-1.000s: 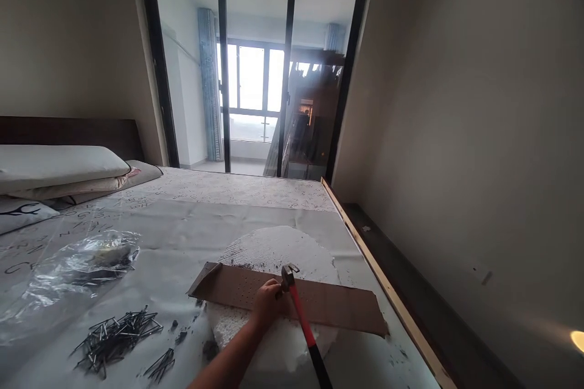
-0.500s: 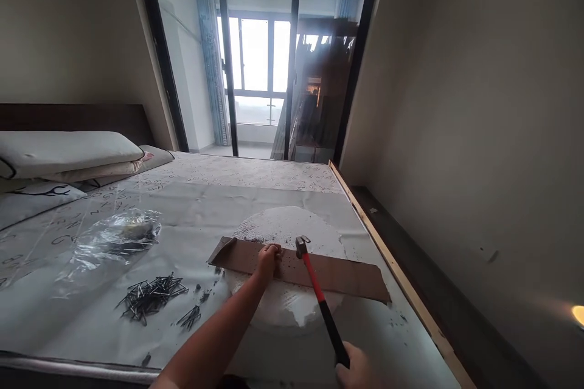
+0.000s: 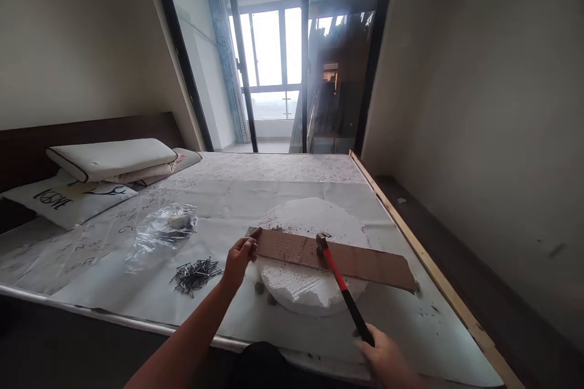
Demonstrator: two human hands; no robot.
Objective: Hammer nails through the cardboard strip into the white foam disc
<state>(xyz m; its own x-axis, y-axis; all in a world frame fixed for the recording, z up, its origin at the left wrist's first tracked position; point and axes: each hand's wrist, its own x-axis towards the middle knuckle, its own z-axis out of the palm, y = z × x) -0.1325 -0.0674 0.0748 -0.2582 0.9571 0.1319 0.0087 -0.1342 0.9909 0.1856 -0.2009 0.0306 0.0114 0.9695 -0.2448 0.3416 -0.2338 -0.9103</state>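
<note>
Gripping the black end of a red-and-black hammer (image 3: pixel 340 282), the right hand (image 3: pixel 385 358) sits low at the frame's bottom edge, fingers closed round the handle; the hammer head rests on or just above a brown cardboard strip (image 3: pixel 365 262), which of the two cannot be told

Left hand (image 3: pixel 238 259): at the left end of the strip, fingers curled loosely, thumb and fingertips touching or very near the strip's corner; whether they pinch anything is too small to tell. The two hands are well apart

Cardboard strip: long, narrow, dotted with rows of small holes or nail heads toward its left half; laid across a round white foam block (image 3: pixel 301 282), overhanging it on both sides

Foam block: on a pale sheet printed with letters (image 3: pixel 219 194), which covers a bed

Loose nails (image 3: pixel 195 273): dark heap on the sheet, left of the left hand, near but not touching it

Clear plastic bag (image 3: pixel 159 232): crumpled, just beyond the nails

Pillows (image 3: pixel 109 159): stacked at the headboard, far left

Wooden batten (image 3: pixel 433 279): along the bed's right edge

Sliding glass doors (image 3: pixel 301 61): behind the bed, dark-framed
</note>
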